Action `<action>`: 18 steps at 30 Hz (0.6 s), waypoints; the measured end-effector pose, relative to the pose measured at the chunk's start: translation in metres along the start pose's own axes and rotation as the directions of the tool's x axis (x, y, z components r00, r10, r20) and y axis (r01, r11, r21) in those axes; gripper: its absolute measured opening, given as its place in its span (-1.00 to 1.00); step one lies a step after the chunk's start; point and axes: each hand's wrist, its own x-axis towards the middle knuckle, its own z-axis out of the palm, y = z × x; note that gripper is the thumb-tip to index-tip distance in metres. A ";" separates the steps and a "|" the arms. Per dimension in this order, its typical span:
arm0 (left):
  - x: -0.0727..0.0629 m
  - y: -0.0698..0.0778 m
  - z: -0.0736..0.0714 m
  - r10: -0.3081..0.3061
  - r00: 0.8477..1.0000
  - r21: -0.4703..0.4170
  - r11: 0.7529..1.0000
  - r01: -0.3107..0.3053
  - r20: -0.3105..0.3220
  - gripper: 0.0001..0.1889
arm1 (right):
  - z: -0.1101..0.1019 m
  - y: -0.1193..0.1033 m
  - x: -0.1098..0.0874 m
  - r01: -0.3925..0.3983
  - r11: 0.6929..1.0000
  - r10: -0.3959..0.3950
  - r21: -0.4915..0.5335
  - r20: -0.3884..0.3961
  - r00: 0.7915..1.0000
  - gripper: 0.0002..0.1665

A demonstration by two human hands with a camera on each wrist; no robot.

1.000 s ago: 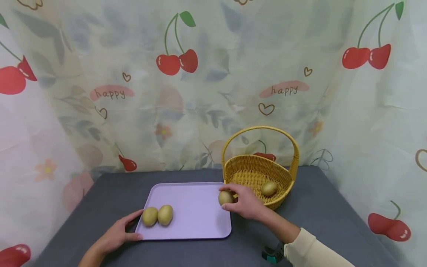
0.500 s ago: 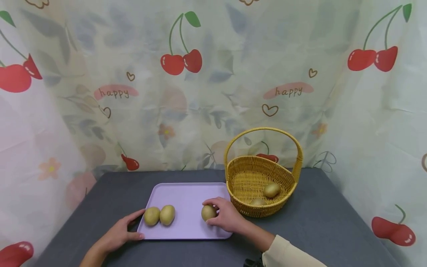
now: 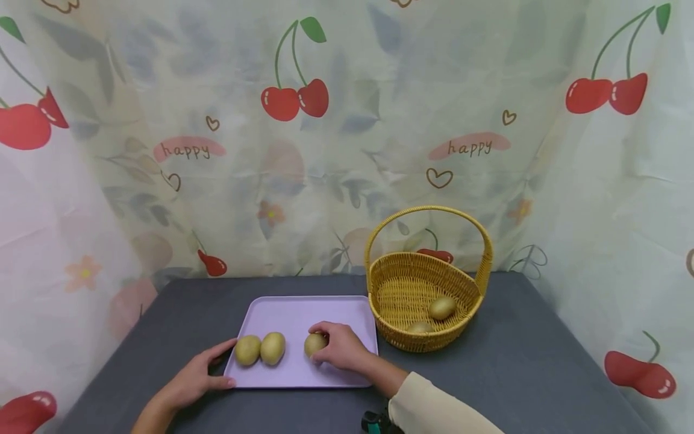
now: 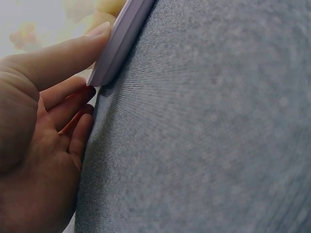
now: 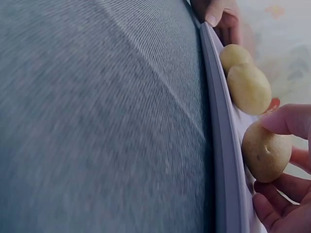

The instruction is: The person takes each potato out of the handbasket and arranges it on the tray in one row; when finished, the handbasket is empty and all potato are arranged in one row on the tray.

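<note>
In the head view, my right hand pinches a potato between thumb and fingers, low over the middle of the lilac tray. In the right wrist view this potato sits close by the tray rim, with my thumb on its top. Two more potatoes lie side by side at the tray's left end, the left one against the right one. My left hand rests at the tray's left edge, thumb and fingers spread along it. The left wrist view has the thumb lying on the rim.
A yellow wicker basket with a tall handle stands right of the tray. It contains one potato in full sight and another half hidden by the front wall. Dark grey cloth covers the table; a printed curtain hangs behind.
My right hand has carried the potato from the basket's left side leftward and down over the tray, nearer the other two. The left hand has stayed at the tray's edge.
</note>
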 end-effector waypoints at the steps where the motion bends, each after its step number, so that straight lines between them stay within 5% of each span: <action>1: 0.000 0.000 0.000 -0.001 1.000 0.002 1.000 0.001 0.000 -0.14 | 0.002 -0.001 0.002 -0.002 1.000 0.002 0.004 -0.001 1.000 -0.42; 18: 0.001 0.000 0.000 -0.037 0.999 -0.027 0.999 0.037 0.018 -0.13 | 0.028 -0.016 0.015 0.010 1.000 -0.010 0.003 -0.007 1.000 -0.41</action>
